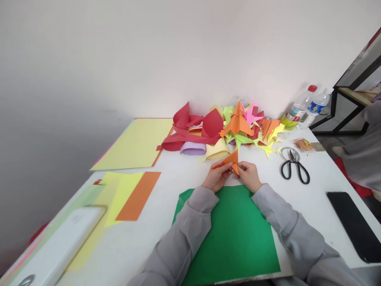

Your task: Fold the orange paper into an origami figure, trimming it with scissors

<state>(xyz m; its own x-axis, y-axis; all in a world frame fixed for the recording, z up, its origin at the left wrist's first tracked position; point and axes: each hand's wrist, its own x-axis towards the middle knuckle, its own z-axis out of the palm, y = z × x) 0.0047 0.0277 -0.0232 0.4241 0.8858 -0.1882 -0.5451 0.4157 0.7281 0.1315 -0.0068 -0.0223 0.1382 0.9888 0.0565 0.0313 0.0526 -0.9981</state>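
Between my two hands is a small piece of folded orange paper (pixel 231 158), pointed at the top and raised above the white table. My left hand (pixel 216 177) pinches its left side with thumb and fingers. On the other side, my right hand (pixel 249 174) grips the lower right part of the fold, its fingertips partly hidden. Below the wrists lies a green sheet (pixel 235 230) near the table's front edge. Just beyond the hands sits a heap of folded paper shapes, among them a larger orange one (pixel 237 121) and a cream paper loop (pixel 217 150).
Black-handled scissors (pixel 294 165) lie right of my hands, with a black phone (pixel 354 224) nearer. Two bottles (pixel 302 105) stand at the back right. Leftward are an orange strip (pixel 138 196), yellow sheets (pixel 133 145) and a white device (pixel 62 246). A person in grey (pixel 361 151) is at far right.
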